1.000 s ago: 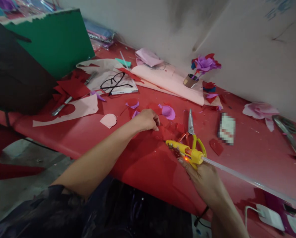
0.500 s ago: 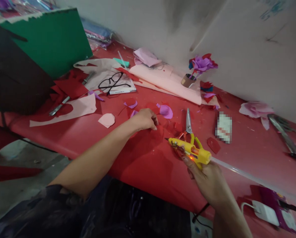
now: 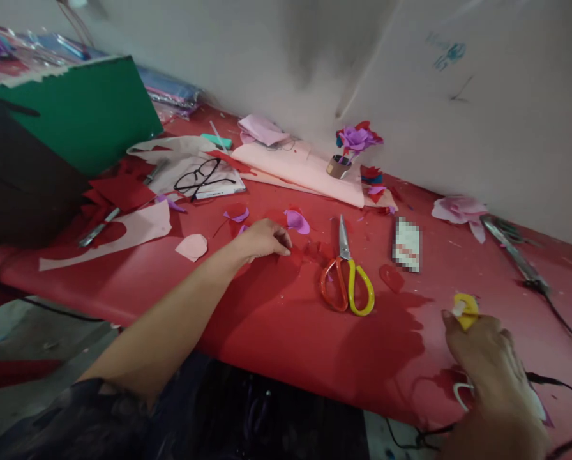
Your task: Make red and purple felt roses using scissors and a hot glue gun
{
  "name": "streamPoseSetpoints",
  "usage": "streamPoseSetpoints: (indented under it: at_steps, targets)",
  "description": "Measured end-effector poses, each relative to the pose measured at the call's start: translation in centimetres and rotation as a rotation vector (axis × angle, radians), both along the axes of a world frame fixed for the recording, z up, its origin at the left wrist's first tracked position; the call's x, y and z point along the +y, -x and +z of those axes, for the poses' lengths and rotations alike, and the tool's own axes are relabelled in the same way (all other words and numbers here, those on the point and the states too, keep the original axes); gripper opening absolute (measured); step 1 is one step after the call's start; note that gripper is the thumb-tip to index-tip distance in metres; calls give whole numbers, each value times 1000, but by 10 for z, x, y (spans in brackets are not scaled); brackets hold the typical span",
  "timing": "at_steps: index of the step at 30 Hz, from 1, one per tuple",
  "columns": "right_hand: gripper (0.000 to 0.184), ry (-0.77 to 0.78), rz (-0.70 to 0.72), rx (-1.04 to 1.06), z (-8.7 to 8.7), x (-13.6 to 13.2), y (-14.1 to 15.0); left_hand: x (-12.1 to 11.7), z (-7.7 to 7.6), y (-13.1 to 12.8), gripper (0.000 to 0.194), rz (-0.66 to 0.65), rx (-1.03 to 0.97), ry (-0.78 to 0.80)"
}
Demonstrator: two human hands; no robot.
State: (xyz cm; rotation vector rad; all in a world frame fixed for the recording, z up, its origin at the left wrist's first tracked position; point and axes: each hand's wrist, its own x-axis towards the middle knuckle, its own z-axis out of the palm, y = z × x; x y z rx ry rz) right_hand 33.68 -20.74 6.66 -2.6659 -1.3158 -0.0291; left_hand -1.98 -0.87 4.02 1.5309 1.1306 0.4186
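My left hand (image 3: 262,239) rests on the red table (image 3: 276,319) with its fingers curled onto a small red paper piece (image 3: 293,257). My right hand (image 3: 487,361) is at the lower right, closed round the yellow glue gun (image 3: 465,308), of which only the yellow top shows above my fingers. Scissors (image 3: 346,278) with one orange and one yellow handle lie shut on the table between my two hands. A purple petal (image 3: 296,221) lies just beyond my left hand.
Black-framed glasses (image 3: 196,176) lie on a white sheet at the back left, beside red scraps and a green board (image 3: 85,108). A purple paper flower (image 3: 355,138) stands in a tape roll by the wall. Pink sheets, a pink flower (image 3: 461,208), a metal tool (image 3: 511,250) and cables lie to the right.
My right hand has carried the glue gun away from the red paper, to the right and toward the table's near edge. The scissors now lie uncovered. My left hand stays on the red piece.
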Motion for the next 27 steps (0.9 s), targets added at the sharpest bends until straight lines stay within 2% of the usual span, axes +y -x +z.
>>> streamPoseSetpoints:
  at_steps: [2,5,6,7,8,10,11,12,13,15,18,22,24,27]
  targets:
    - [49,86,-160,-67,-3,4,-5,-1,2,-1,7,16,-54,30]
    - [53,176,-149,-22,3,16,10,-3,4,-4,7,38,-134,46]
    - [57,174,-144,-25,8,21,22,-4,5,-5,8,37,-171,32]
    - [60,101,-111,-58,12,27,38,-5,6,-7,9,45,-201,16]
    - [59,-33,-24,-55,15,34,56,-7,7,-8,11,45,-227,0]
    - [57,-266,325,129,21,51,97,-11,10,-11,14,38,-259,-44]
    - [55,-291,461,260,23,61,117,-13,11,-12,14,36,-280,-75]
    - [52,-247,547,400,24,70,135,-15,11,-12,14,35,-304,-109]
    - [50,-190,599,523,25,79,151,-16,12,-13,14,38,-335,-141]
    - [44,-176,627,665,27,93,172,-18,12,-13,14,42,-381,-189]
    - [28,-195,609,742,27,102,183,-19,14,-12,14,79,-374,-218]
    - [26,-271,565,863,16,107,173,-21,20,-14,17,122,-322,-241]
    - [25,-377,443,1024,8,110,165,-23,20,-16,20,129,-372,-249]
    - [26,-573,164,1375,0,115,154,-25,14,-19,23,145,-472,-245]
